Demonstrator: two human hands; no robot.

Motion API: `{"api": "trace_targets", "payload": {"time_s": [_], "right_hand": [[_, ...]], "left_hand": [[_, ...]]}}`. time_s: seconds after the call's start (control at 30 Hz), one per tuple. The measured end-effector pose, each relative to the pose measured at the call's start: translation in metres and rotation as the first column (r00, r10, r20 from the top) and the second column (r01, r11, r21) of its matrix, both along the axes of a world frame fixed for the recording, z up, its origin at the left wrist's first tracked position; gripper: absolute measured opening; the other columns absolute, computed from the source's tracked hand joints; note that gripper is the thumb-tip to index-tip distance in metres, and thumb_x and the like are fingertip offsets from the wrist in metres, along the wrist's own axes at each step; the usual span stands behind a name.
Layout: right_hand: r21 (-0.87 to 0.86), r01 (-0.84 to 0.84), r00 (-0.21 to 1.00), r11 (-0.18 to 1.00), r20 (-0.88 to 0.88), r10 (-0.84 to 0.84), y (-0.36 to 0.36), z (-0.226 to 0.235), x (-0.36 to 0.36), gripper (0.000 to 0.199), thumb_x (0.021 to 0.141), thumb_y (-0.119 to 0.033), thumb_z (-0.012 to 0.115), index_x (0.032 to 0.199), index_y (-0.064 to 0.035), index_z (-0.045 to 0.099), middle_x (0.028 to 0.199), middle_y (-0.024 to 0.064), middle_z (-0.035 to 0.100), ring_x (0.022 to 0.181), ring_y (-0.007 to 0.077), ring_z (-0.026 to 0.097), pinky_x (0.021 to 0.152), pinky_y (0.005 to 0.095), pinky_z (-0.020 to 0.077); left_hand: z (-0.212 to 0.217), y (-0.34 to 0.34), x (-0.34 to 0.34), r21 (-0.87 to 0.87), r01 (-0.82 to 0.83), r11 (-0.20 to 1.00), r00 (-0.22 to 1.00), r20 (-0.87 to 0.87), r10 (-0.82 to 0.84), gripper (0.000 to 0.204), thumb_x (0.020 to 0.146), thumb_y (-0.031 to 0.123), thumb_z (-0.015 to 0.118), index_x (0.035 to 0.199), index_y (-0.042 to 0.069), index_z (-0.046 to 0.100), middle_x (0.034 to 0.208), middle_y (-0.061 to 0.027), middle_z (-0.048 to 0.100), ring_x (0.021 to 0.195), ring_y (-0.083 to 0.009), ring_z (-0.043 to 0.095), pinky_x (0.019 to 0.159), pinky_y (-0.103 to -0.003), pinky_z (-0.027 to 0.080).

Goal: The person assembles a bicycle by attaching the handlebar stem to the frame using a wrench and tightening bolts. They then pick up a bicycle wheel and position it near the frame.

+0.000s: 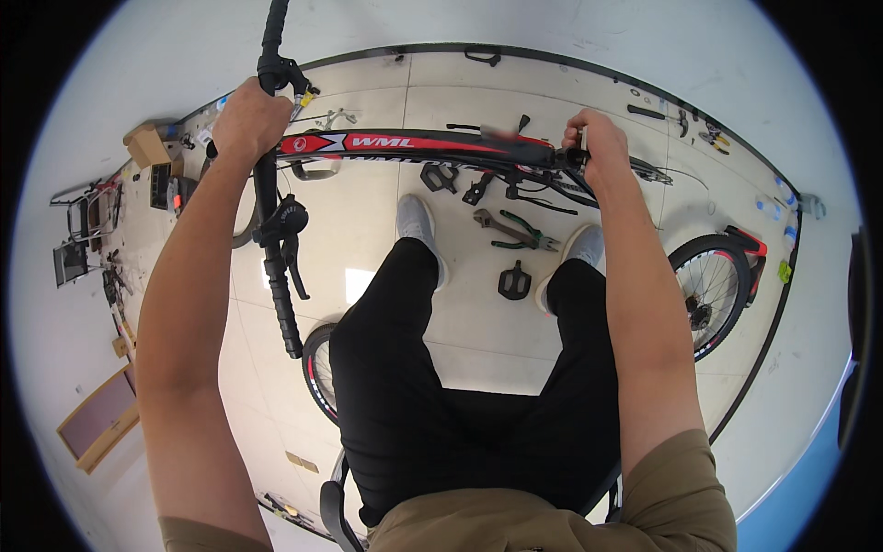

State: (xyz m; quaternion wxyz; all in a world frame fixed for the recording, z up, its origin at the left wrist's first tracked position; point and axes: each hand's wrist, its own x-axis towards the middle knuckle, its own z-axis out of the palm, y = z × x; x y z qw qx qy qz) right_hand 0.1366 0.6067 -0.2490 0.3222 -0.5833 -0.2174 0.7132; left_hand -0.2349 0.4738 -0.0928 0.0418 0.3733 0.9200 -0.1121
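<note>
A red and black bicycle frame point(441, 144) with white lettering lies across the view in front of me. At its left end stands the black handlebar point(267, 198), with grips, brake levers and a round black part attached. My left hand point(253, 120) is wrapped round the handlebar near its middle, beside the frame's front end. My right hand point(602, 147) is closed at the frame's right end, at the black top of the seat tube point(572, 157). What its fingers hold exactly is partly hidden. A blurred patch shows over the frame just left of that hand.
On the tiled floor lie pedals point(515, 281), an adjustable wrench point(497, 224), green-handled pliers point(524, 232) and a hammer point(655, 112). A loose wheel point(727, 304) stands at right; another tyre point(318, 368) shows at lower left. A cardboard box point(147, 147) and water bottles point(768, 208) stand near the walls.
</note>
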Motion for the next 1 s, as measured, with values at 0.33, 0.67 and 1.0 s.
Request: {"api": "trace_targets", "payload": {"time_s": [0.33,0.67,1.0], "right_hand": [[-0.153,-0.143,0.821,0.978,-0.570,0.031,0.010,-0.020,0.037,0.028,0.092,-0.003,0.059,0.116,0.0065,0.048,0.109,0.0221,0.061,0.083,0.0240,0.062,0.078,0.0337,0.0560],[0.081,-0.233,0.675,0.969,-0.704,0.222,-0.009,-0.028,0.058,0.037,0.094,-0.016,0.067,0.125,0.0010,0.054,0.116,0.0173,0.058,0.113,0.0301,0.055,0.106,0.0409,0.0453],[0.152,-0.236,0.728,0.960,-0.626,0.278,-0.009,-0.039,0.056,0.033,0.093,-0.022,0.070,0.118,-0.0037,0.059,0.110,0.0125,0.062,0.111,0.0288,0.057,0.105,0.0417,0.0448]], "left_hand": [[-0.008,-0.001,-0.006,0.042,0.032,0.999,0.999,-0.023,-0.031,0.045,0.083,0.027,0.053,0.121,0.004,0.063,0.117,-0.0221,0.068,0.110,-0.0397,0.064,0.094,-0.050,0.050],[-0.008,-0.001,-0.010,0.031,0.023,0.999,1.000,-0.002,-0.023,0.041,0.083,0.028,0.052,0.116,0.006,0.063,0.113,-0.0222,0.068,0.109,-0.0409,0.064,0.093,-0.050,0.049],[-0.007,-0.002,-0.007,0.045,0.024,0.999,1.000,-0.019,-0.023,0.040,0.084,0.027,0.052,0.115,0.005,0.063,0.113,-0.0222,0.068,0.108,-0.0408,0.063,0.092,-0.050,0.049]]}}
